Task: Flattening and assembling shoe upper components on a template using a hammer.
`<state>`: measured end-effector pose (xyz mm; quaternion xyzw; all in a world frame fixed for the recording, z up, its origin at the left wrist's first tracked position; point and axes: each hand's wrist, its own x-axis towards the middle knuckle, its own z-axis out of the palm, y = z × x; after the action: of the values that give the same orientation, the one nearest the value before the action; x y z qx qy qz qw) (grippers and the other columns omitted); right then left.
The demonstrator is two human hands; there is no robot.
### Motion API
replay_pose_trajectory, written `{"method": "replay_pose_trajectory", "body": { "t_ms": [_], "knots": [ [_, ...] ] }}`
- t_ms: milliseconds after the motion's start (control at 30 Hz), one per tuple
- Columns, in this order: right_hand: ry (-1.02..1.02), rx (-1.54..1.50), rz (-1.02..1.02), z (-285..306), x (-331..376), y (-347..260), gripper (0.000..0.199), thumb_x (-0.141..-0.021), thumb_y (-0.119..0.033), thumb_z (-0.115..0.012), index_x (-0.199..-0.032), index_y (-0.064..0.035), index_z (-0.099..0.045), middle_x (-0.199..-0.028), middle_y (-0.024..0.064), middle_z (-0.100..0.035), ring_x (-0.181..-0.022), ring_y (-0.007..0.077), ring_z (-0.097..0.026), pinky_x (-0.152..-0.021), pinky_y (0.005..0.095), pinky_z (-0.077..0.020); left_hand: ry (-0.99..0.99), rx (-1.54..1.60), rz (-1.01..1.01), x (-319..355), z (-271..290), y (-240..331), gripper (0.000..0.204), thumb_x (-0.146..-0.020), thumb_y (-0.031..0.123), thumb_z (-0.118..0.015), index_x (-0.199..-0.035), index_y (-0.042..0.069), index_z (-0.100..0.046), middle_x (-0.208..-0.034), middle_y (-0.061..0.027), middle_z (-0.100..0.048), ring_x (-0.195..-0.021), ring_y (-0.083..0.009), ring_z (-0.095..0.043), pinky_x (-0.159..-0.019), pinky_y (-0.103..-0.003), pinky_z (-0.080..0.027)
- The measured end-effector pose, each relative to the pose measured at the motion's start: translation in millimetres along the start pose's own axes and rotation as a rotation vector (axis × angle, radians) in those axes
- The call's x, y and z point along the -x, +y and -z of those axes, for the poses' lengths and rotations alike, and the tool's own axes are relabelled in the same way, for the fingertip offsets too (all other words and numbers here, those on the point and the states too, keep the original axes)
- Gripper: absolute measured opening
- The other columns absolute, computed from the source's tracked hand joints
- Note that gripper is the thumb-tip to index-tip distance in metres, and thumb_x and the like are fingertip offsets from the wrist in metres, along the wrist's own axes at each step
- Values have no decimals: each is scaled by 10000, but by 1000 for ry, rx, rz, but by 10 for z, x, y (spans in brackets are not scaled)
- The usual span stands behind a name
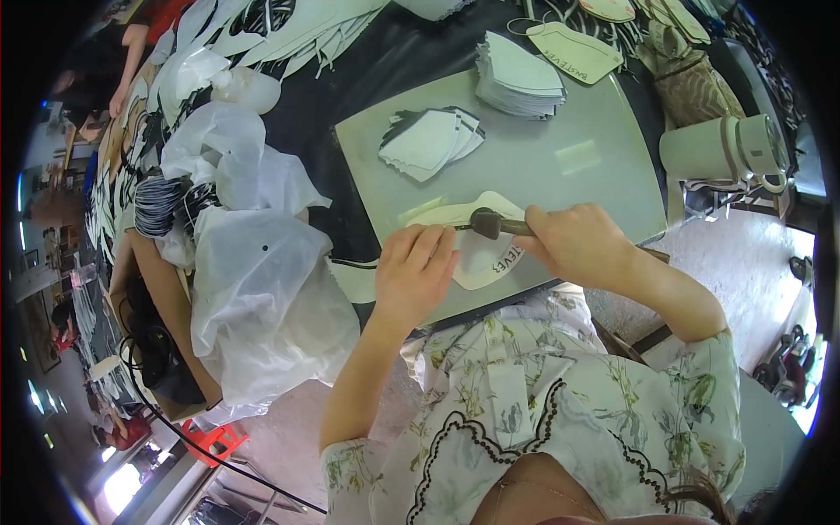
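2 hands are working over a grey board (569, 157) lying on the dark tabletop (367, 70). The right hand (577, 241) is gripping a brush (494, 224), its grip closed around the handle, with the dark head pointing left toward the left hand. The brush's long axis is running nearly level across the picture, from the right fist to the head, which is sitting on a white cut piece (477, 254). The left hand (416, 267) is pressing flat on the near left part of that piece, fingers together and bent down, clamped on nothing but holding it against the board. The piece is lying at the board's near edge, just in front of the person's chest, between the 2 hands; the brush head is just beside the left fingertips (442, 238), so the left hand is nearer to the spot being worked.

Farther back on the board, 1 small fan (430, 140) of similar pieces is lying well apart from the hands, and 1 taller stack (518, 79) is sitting at the far edge. Crumpled clear bags (254, 289) are lying to the left. A pale jug (722, 149) is standing to the right.
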<state>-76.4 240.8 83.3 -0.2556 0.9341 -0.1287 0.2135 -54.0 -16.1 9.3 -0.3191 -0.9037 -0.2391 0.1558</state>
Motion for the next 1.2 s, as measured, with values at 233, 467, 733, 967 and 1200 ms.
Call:
{"method": "replay_pose_trajectory", "body": {
  "t_ms": [233,467,733,967,1200],
  "knots": [
    [-57,-17,15,-17,-85,-128,386,-1021,-367,-502,-909,1,-534,-596,129,-620,-529,347,-626,-496,446,-490,-17,10,21,-38,22,26,296,-788,127,-757,-1064,42,-689,-1113,-60,-615,-1001,-275,-592,-844,-403,-489],
    [36,-14,-14,-76,-69,-76,355,-982,-337,-572,-867,-6,-515,-574,150,-588,-524,375,-609,-499,464,-483,19,94,94,-27,5,34,291,-779,132,-749,-1051,56,-680,-1042,-63,-610,-977,-281,-584,-850,-417,-464],
    [67,-46,-25,-117,-34,-43,386,-1008,-361,-528,-872,0,-539,-595,142,-617,-550,358,-640,-518,457,-507,110,79,233,-186,-153,81,169,-759,108,-749,-905,81,-669,-908,-29,-602,-829,-252,-569,-744,-399,-431],
    [50,-81,-42,-128,-22,-44,394,-1005,-370,-533,-891,8,-532,-610,146,-631,-557,357,-646,-514,452,-510,40,-64,113,-5,-62,191,313,-778,136,-747,-1063,45,-658,-1044,-56,-582,-940,-266,-575,-835,-421,-473],
    [9,14,-14,-101,-60,-165,387,-1011,-368,-522,-888,-1,-527,-616,131,-635,-519,327,-636,-475,418,-495,15,-40,117,42,-49,201,395,-794,159,-734,-1144,1,-640,-1139,-79,-574,-1030,-280,-556,-887,-435,-479]
  ]
}}
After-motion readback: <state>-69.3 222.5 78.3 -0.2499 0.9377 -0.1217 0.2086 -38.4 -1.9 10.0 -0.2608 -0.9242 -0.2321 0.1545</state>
